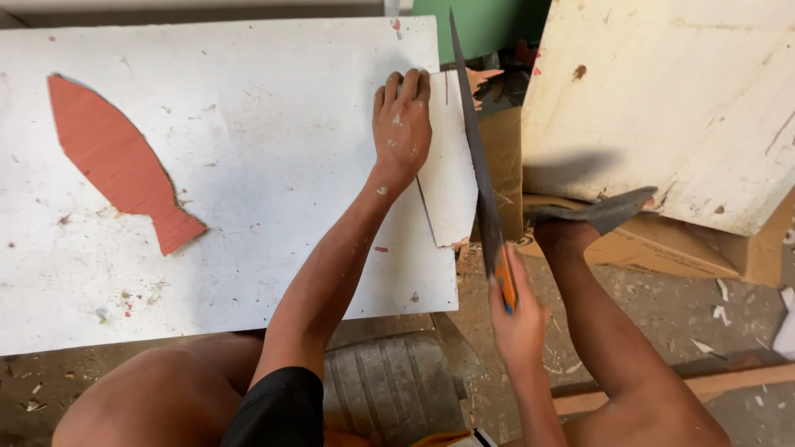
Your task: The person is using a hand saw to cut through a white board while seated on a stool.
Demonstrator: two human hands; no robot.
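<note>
While the left hand (402,124) lies flat with fingers spread on the white board (248,165) at upper centre of the frame, the right hand (515,319) is closed round the orange handle of a handsaw (480,165) at lower right — the sawing step looks to be in hand. Its blade runs up the frame along the board's right edge, just right of the left hand, beside a narrow strip (451,174) partly cut free. Any further stroke calls for a steady line — and fingers kept clear. A red fish-shaped cutout (116,161) shows at upper left.
</note>
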